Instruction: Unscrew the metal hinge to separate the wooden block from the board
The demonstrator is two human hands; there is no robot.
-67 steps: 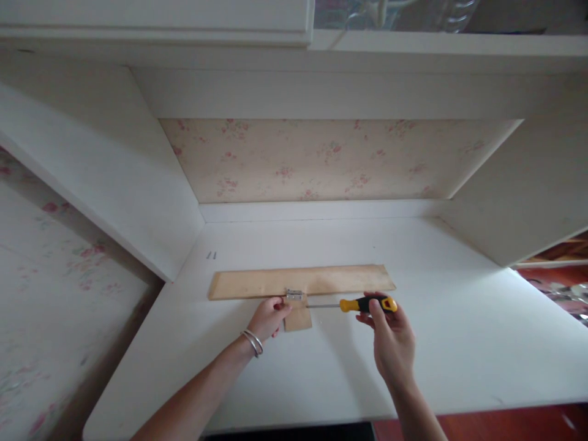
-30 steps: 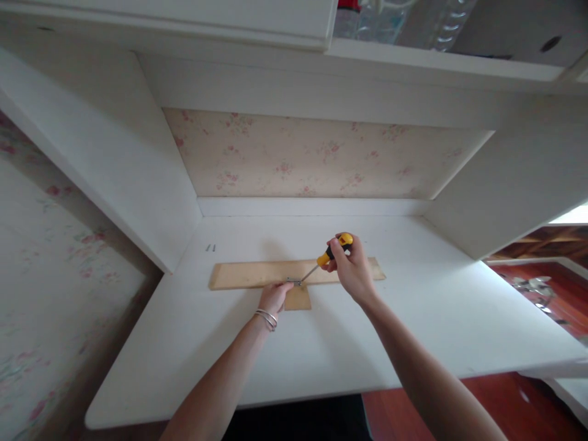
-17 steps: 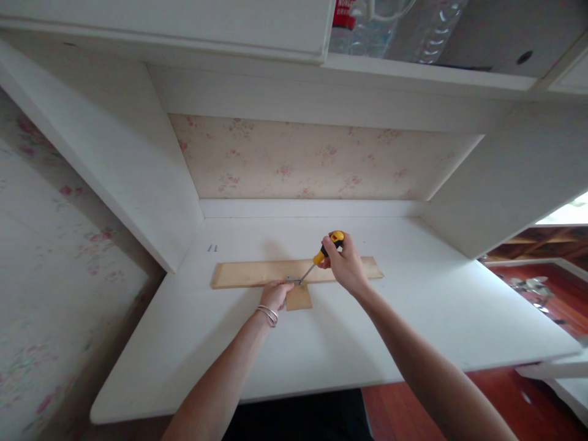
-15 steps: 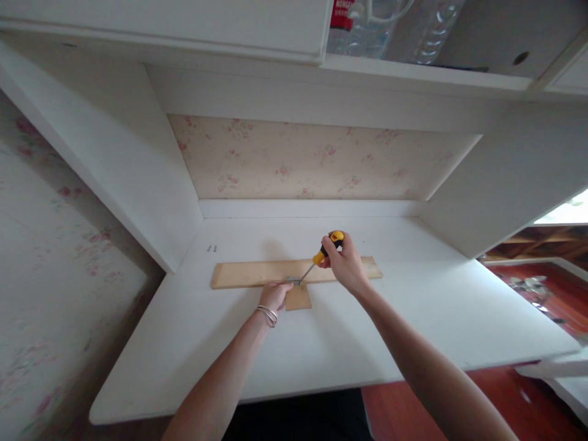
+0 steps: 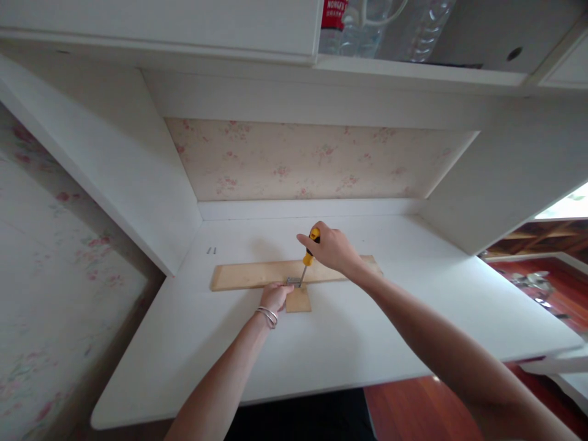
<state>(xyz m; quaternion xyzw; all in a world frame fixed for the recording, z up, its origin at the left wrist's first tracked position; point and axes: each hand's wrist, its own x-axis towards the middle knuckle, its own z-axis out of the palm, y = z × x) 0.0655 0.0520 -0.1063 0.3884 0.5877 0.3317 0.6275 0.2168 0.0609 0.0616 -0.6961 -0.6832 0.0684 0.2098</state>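
We take the long wooden strip (image 5: 257, 274) as our reference; it lies flat on the white desk (image 5: 367, 343), running left to right across the middle of the surface. A small metal hinge (image 5: 293, 280) sits on the near edge of the strip, about at its middle, and a short square wood piece (image 5: 298, 300) lies just in front of the strip there, touching the hinge (we cannot tell how firmly the two are joined). The left hand (image 5: 275, 296) rests at the near edge of the strip, immediately left of the square piece, fingers curled and pressing down beside the hinge; two thin bangles (image 5: 267, 316) ring that wrist. The right hand (image 5: 331, 250) hovers over the strip, slightly right of its middle, fingers clenched around the yellow-and-black handle of a screwdriver (image 5: 307, 257). The tool stands steeply, handle tilted a little to the right, shaft coming down to the hinge; the tip is too small for us to see what it meets. Two small dark screws (image 5: 211, 250) lie on the desk behind the left end of the strip, well apart from both hands. Above and behind the strip is a floral back panel (image 5: 316, 160), and higher still a shelf with a red-labelled bottle (image 5: 331, 18) and clear bottles beside it.
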